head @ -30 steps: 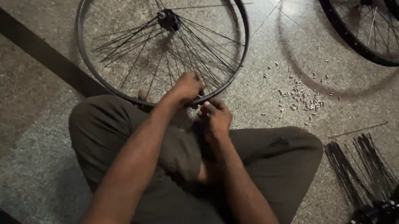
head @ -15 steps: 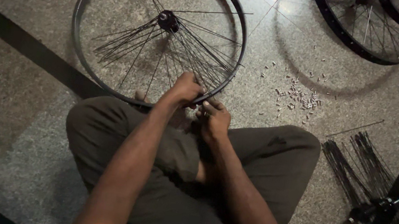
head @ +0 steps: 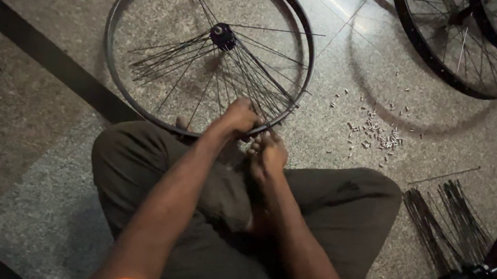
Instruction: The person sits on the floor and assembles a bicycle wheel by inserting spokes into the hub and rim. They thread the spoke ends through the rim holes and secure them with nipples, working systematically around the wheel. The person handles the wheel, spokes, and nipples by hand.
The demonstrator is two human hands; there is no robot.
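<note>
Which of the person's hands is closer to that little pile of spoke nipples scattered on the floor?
Right. The right hand is at the wheel rim, just left of the spoke nipples. The left hand grips the rim farther left, on the far side of the right hand.

We see a matt black metal wheel rim [head: 120, 14] with thin dark wire spokes [head: 175, 56], small bright metal nipples [head: 376, 132] scattered on glossy speckled stone floor [head: 13, 140], and our trousers [head: 345, 203] of soft, matt olive cloth.
</note>
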